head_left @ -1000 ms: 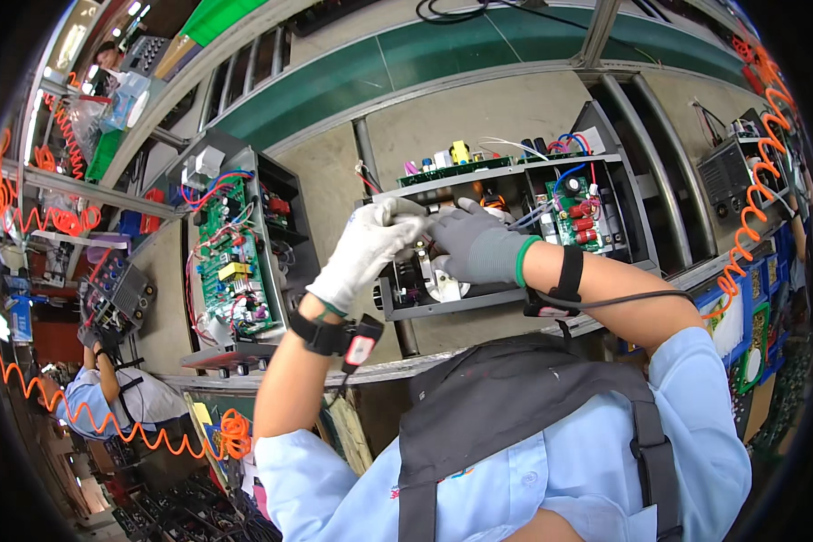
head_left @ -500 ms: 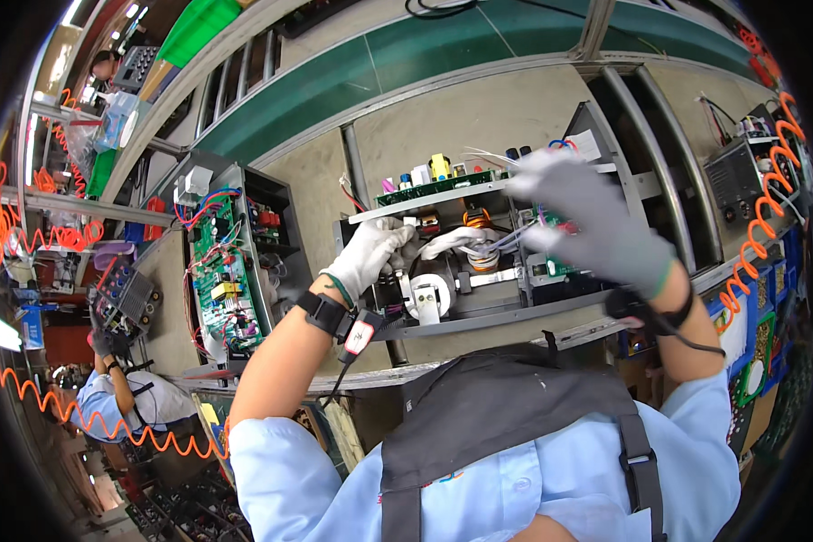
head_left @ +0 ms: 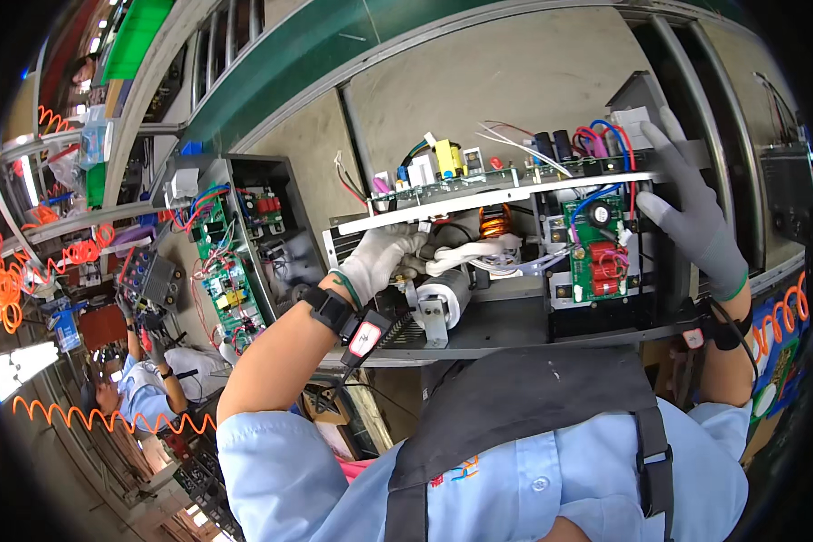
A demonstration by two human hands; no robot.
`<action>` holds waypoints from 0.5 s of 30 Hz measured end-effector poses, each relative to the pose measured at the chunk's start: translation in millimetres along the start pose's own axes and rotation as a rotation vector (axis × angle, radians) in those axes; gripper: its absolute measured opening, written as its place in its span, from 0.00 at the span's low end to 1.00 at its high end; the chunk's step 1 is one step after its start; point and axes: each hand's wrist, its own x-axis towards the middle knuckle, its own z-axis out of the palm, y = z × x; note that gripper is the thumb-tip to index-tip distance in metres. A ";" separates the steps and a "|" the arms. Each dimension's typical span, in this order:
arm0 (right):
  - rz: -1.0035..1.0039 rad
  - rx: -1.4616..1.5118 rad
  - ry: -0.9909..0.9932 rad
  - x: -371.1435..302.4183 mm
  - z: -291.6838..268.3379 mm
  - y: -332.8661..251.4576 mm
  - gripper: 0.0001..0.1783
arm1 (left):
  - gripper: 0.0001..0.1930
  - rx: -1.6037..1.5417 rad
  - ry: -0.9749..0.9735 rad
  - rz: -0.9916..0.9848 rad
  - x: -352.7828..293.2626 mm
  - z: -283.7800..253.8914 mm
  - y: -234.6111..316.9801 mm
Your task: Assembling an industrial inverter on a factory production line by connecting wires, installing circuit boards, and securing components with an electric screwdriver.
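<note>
Before me lies an open metal chassis [head_left: 506, 336] with electronics inside. My left hand [head_left: 379, 257], in a pale glove, reaches into its left part with fingers closed; what they pinch is hidden. Beside those fingers are a bundle of white wires [head_left: 479, 256] and a silver cylinder on a bracket [head_left: 444, 298]. My right hand [head_left: 696, 212], in a grey glove, is at the chassis's right end, fingers stretched apart around the end of a long metal panel [head_left: 479, 200]. That panel carries a circuit board [head_left: 461, 185]. A green board with red coils [head_left: 598, 262] sits left of the right hand.
Another open chassis [head_left: 275, 203] with green boards stands to the left. Metal rollers [head_left: 696, 135] lie at the right, beside a further unit [head_left: 790, 190]. Orange coiled hoses [head_left: 108, 420] hang left. A co-worker in a blue shirt [head_left: 149, 393] handles a unit at far left.
My right hand has moved right, from over the chassis to its right end, uncovering the board with red coils. My left hand stays in the left part. The view has shifted.
</note>
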 end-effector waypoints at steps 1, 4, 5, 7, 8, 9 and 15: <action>0.035 -0.002 -0.015 2.2 -0.3 0.1 0.39 | 0.04 -0.018 -0.015 0.014 -1.7 1.6 1.3; 0.048 -0.054 -0.039 7.9 -4.6 -0.8 0.40 | 0.02 -0.022 -0.020 -0.008 -4.8 4.4 5.9; 0.048 -0.048 -0.064 9.2 -7.6 -1.1 0.40 | 0.02 -0.018 -0.016 -0.007 -5.8 5.0 6.8; 0.044 -0.073 -0.095 16.5 -14.9 1.1 0.40 | 0.02 -0.065 -0.012 -0.036 -6.4 4.8 8.3; 0.021 -0.043 -0.127 21.8 -18.1 3.4 0.40 | 0.02 -0.044 -0.001 -0.030 -6.2 4.4 8.5; -0.029 0.002 -0.112 28.1 -18.5 6.6 0.40 | 0.04 -0.041 0.002 -0.052 -5.4 3.6 8.4; -0.001 -0.197 -0.053 76.2 -1.7 32.4 0.41 | 0.07 -0.169 -0.038 -0.068 5.8 -2.9 0.4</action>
